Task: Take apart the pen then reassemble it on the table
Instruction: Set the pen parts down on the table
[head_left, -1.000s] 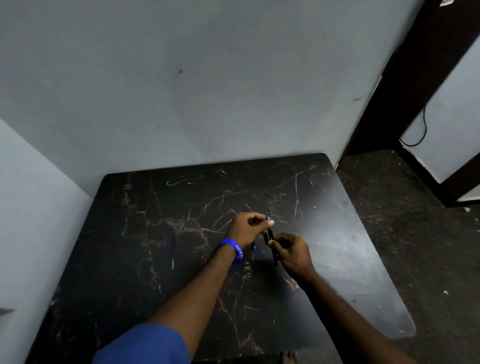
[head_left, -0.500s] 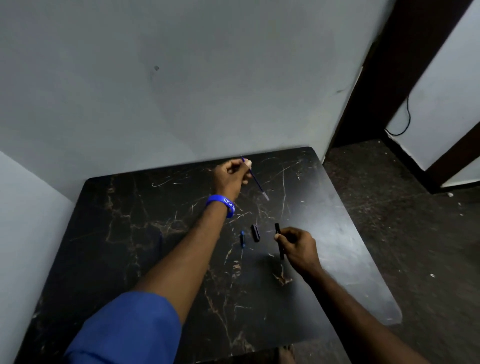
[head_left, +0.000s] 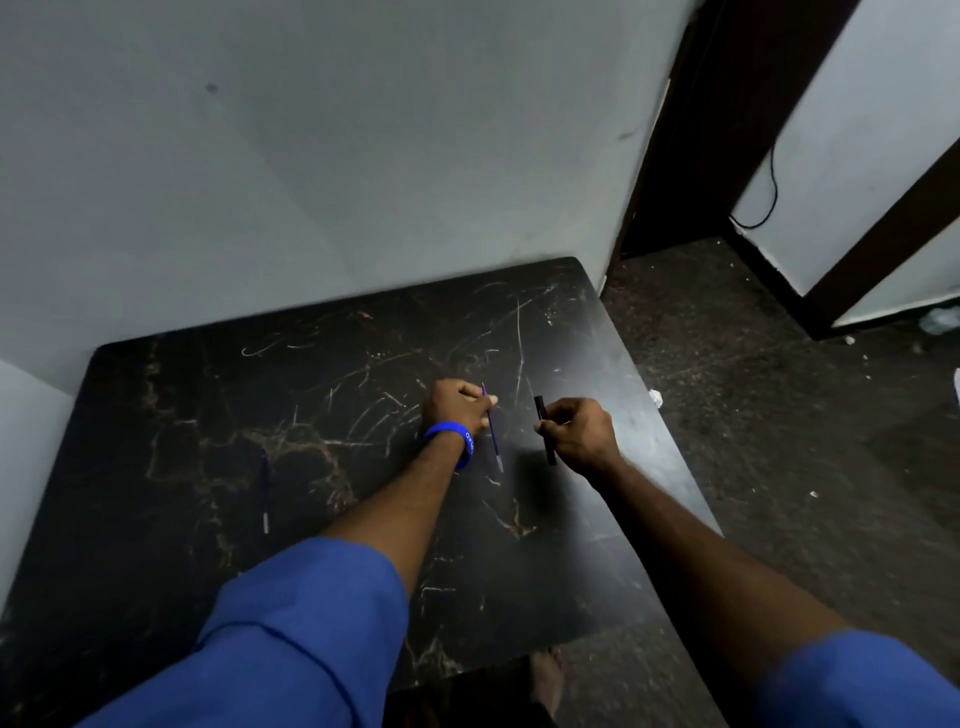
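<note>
My left hand (head_left: 457, 408), with a blue wristband, pinches a thin blue ink refill (head_left: 493, 434) near its top; the refill hangs with its silver tip pointing down toward me. To the right, my right hand (head_left: 579, 431) grips the black pen barrel (head_left: 543, 415), which sticks out above and below the fingers. The two parts are a short gap apart, above the dark marble-patterned table (head_left: 311, 405). A second blue refill (head_left: 265, 491) lies flat on the table at the left. The small pen pieces seen earlier are hidden now.
Grey walls close the table's far and left sides. The table's right edge drops to a dark speckled floor (head_left: 779, 415). A dark door frame (head_left: 670, 130) and a hanging black cable (head_left: 769, 197) stand at the back right.
My left hand drew the refill out of the barrel, swung it up to the far side, then brought it back down beside the barrel. My right hand kept hold of the barrel.
</note>
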